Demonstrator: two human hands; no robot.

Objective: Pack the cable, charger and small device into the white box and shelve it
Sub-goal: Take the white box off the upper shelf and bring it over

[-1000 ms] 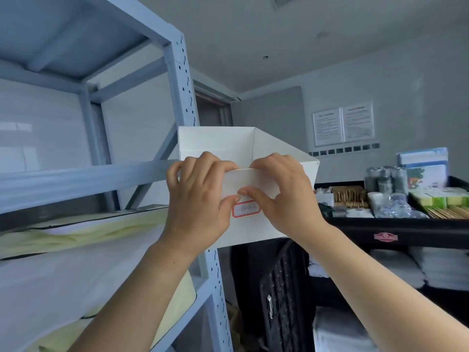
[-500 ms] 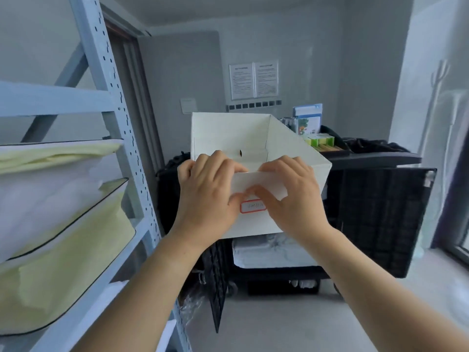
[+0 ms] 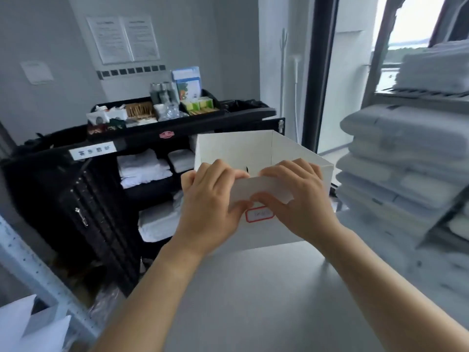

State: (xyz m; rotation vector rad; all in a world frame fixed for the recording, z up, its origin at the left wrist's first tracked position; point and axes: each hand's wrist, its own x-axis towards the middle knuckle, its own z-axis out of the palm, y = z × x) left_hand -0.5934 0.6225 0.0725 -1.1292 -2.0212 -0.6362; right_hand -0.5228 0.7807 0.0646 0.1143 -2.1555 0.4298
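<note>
An open-topped white box (image 3: 243, 148) with a red-bordered label (image 3: 259, 214) on its near wall is held out in front of me, above a grey flat surface (image 3: 253, 295). My left hand (image 3: 210, 199) grips the near rim on the left, fingers hooked over the edge. My right hand (image 3: 297, 196) grips the same rim on the right, thumb just above the label. The box's bottom is hidden by its near wall and my hands. Cable, charger and small device are not visible.
A black housekeeping cart (image 3: 142, 138) with supplies on top and folded white linen inside stands behind the box. At right, a rack holds stacked grey bags (image 3: 406, 158). A pale metal shelf post (image 3: 38, 275) crosses the lower left. A doorway with daylight (image 3: 355, 72) lies behind.
My view has swung right and down, away from the pale metal shelving. The box, still held by both hands, has come down from shelf height to just above the grey surface.
</note>
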